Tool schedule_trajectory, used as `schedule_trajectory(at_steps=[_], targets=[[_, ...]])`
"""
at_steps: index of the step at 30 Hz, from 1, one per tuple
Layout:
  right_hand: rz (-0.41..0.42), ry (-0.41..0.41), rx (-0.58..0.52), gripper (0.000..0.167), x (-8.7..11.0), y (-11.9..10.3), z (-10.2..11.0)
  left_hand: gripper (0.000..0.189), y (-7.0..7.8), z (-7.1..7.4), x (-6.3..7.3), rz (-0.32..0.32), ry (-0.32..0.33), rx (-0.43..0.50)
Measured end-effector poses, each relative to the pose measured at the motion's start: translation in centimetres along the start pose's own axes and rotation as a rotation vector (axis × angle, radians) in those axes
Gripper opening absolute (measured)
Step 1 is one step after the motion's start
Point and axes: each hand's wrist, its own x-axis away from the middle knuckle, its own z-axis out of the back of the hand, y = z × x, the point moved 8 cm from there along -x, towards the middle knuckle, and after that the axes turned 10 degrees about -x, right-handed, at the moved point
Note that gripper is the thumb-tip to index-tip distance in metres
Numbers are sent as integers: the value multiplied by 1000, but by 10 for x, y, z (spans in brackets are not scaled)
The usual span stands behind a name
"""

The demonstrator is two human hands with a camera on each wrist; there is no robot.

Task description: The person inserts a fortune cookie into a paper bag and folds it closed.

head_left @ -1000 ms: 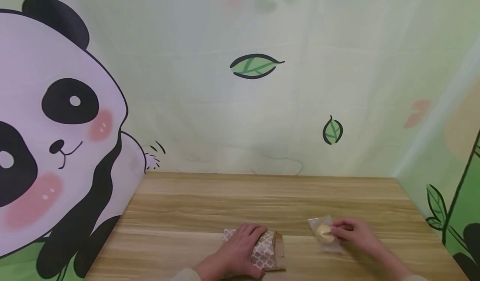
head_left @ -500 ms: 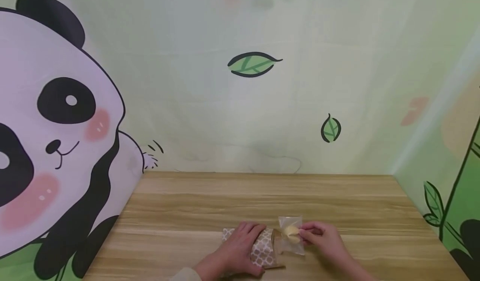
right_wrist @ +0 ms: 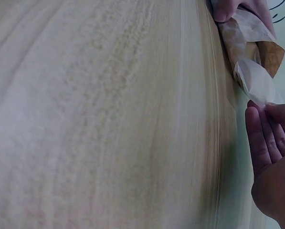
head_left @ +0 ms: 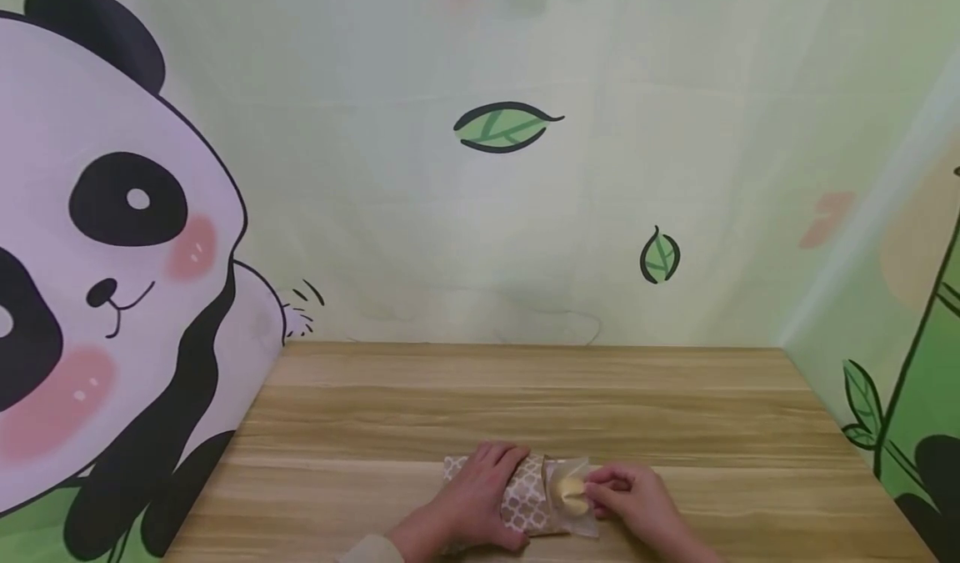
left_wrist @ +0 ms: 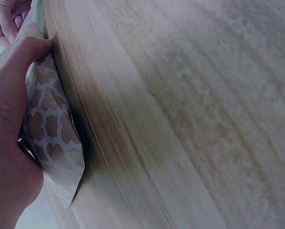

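Note:
A brown paper bag point(head_left: 527, 498) with a white lattice print lies on its side on the table, its mouth facing right. My left hand point(head_left: 474, 498) grips it from above, thumb at the near edge, fingers over the far side. In the left wrist view the patterned side of the bag point(left_wrist: 54, 119) shows beside my thumb. My right hand point(head_left: 637, 500) pinches a fortune cookie point(head_left: 573, 493) in a clear wrapper by its right side. The left part of the wrapper is at the bag's mouth. The right wrist view shows the wrapper point(right_wrist: 255, 81) against the brown opening, above my right fingertips.
The wood-grain table point(head_left: 525, 396) runs back to a cloth backdrop point(head_left: 585, 196) printed with leaves. A large cartoon panda point(head_left: 135, 296) covers the backdrop's left side.
My right hand has carried the wrapped fortune cookie leftward, and slightly nearer, to the bag's mouth. The left hand has stayed on the bag. The head view has shifted slightly.

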Motion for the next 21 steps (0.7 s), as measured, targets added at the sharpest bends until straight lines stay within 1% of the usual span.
schedule_trajectory(at_steps=[9,16,21], targets=[[-6,23,29,21,0,1,4,106,0,0,1,-2,-3,11],[35,8,88,21,-6,-1,1,107,-1,0,1,1,-10,14],[37,13,105,20,-10,-5,-2,107,0,0,1,0,-2,16]])
